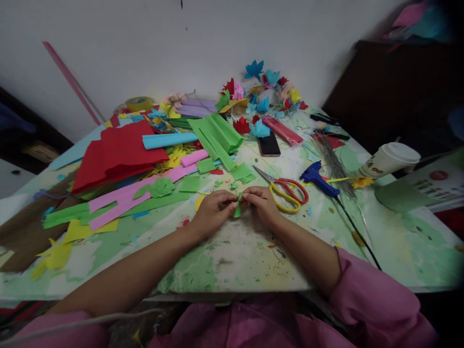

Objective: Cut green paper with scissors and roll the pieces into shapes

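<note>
A small piece of green crepe paper (237,210) is pinched between both my hands, low over the table near its front edge. My left hand (216,209) grips it from the left with thumb and forefinger. From the right, the fingertips of my right hand (261,205) close on its upper part. Just beyond my right hand lie scissors (288,191) with red and yellow handles. Small green paper squares (190,183) and scraps lie beyond my left hand. A scalloped green paper flower shape (161,188) rests farther left.
A blue glue gun (319,180) with a black cord lies right of the scissors, near thin wires (337,166) and a lidded paper cup (389,159). Behind are a phone (269,144) and paper flowers (259,128). Red crepe paper (119,152) and pink strips (126,195) cover the left.
</note>
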`<state>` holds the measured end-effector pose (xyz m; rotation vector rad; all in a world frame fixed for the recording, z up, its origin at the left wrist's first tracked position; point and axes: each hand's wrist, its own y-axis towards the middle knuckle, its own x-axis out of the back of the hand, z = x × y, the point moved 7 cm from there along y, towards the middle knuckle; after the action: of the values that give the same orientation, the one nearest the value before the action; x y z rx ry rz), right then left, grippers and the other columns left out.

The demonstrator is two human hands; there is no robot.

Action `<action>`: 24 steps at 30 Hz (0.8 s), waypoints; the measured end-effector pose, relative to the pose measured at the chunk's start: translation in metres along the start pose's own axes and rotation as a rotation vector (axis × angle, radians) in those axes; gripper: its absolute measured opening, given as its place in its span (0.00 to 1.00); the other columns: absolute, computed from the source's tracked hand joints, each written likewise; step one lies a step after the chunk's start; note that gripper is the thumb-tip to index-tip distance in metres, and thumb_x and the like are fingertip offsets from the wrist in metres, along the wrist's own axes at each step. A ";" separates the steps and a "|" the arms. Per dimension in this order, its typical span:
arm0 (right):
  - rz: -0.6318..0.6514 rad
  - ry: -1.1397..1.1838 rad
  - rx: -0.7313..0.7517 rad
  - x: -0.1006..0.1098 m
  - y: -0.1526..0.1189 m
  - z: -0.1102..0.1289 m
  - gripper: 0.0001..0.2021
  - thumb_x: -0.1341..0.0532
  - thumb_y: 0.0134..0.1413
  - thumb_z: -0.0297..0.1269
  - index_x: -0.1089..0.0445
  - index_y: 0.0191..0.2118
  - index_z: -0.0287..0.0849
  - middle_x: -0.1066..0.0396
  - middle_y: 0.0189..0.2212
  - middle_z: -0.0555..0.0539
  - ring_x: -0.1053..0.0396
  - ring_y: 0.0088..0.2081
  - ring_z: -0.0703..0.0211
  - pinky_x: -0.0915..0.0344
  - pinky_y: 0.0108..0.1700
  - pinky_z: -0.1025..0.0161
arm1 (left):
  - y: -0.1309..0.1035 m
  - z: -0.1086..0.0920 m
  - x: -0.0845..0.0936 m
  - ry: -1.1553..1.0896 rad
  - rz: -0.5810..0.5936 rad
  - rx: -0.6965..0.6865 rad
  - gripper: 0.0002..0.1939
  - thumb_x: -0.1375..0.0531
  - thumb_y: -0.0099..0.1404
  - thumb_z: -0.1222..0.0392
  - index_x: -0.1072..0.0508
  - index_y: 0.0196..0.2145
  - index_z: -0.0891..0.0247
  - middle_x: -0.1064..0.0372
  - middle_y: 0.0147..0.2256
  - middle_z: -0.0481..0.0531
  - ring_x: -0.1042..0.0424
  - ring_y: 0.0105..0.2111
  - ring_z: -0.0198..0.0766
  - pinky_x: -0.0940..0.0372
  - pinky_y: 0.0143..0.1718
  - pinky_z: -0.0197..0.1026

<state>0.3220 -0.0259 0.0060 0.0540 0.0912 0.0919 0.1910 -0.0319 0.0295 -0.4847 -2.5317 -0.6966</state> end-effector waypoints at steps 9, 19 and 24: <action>0.014 -0.098 0.014 -0.003 0.000 0.000 0.10 0.41 0.43 0.41 0.34 0.20 0.39 0.40 0.15 0.53 0.45 0.19 0.67 0.49 0.23 0.68 | -0.001 0.001 0.000 0.029 0.006 -0.011 0.07 0.44 0.62 0.62 0.25 0.34 0.62 0.26 0.34 0.53 0.30 0.37 0.38 0.37 0.41 0.41; 0.141 -0.411 0.174 -0.017 -0.009 0.008 0.15 0.39 0.48 0.46 0.40 0.25 0.41 0.44 0.20 0.55 0.47 0.23 0.67 0.50 0.24 0.69 | -0.001 0.000 0.001 0.060 0.010 0.061 0.06 0.43 0.61 0.60 0.29 0.32 0.63 0.30 0.31 0.50 0.33 0.33 0.37 0.40 0.37 0.39; 0.026 -0.393 0.212 -0.008 -0.006 0.007 0.12 0.43 0.52 0.42 0.42 0.24 0.41 0.46 0.20 0.54 0.47 0.24 0.66 0.50 0.26 0.68 | -0.001 0.012 0.001 -0.088 -0.018 0.169 0.06 0.45 0.61 0.60 0.30 0.32 0.64 0.32 0.29 0.49 0.34 0.31 0.36 0.41 0.34 0.38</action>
<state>0.3149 -0.0326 0.0135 0.2836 -0.2935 0.0955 0.1858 -0.0254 0.0202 -0.4424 -2.6515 -0.4721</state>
